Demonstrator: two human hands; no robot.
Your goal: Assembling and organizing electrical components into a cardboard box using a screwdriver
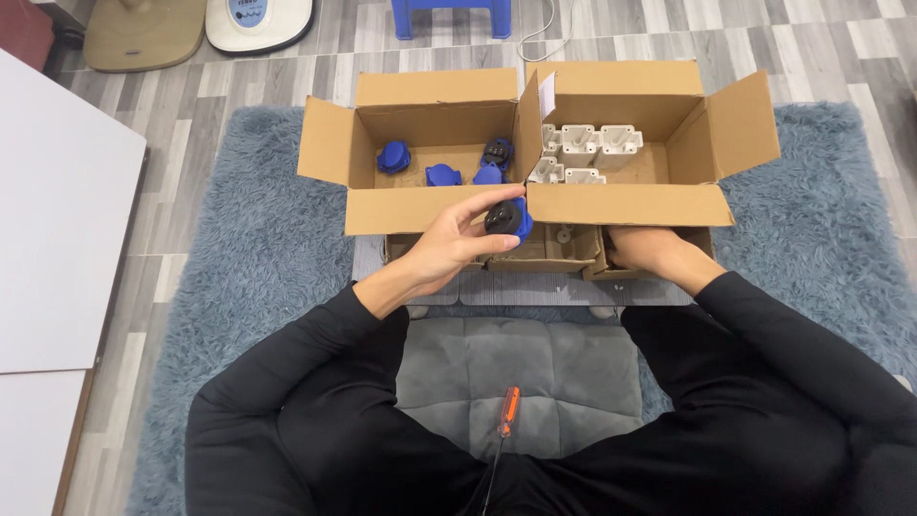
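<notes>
My left hand (457, 241) holds a small blue and black round part (507, 218) between thumb and fingers, just in front of the left cardboard box (420, 208). That box holds several more blue parts (442, 175). My right hand (646, 250) reaches under the front flap of the right cardboard box (630, 203); its fingers are hidden, so what it grips cannot be seen. Several white plastic parts (585, 148) lie in the right box. Smaller open cartons (546, 250) sit below the flaps.
An orange-handled screwdriver (508, 412) lies on a grey cushion (521, 377) at my lap. The boxes rest on a blue shaggy rug (258, 258). A white tabletop (57, 210) stands at the left. A blue stool (451, 14) and a white appliance (258, 21) stand beyond.
</notes>
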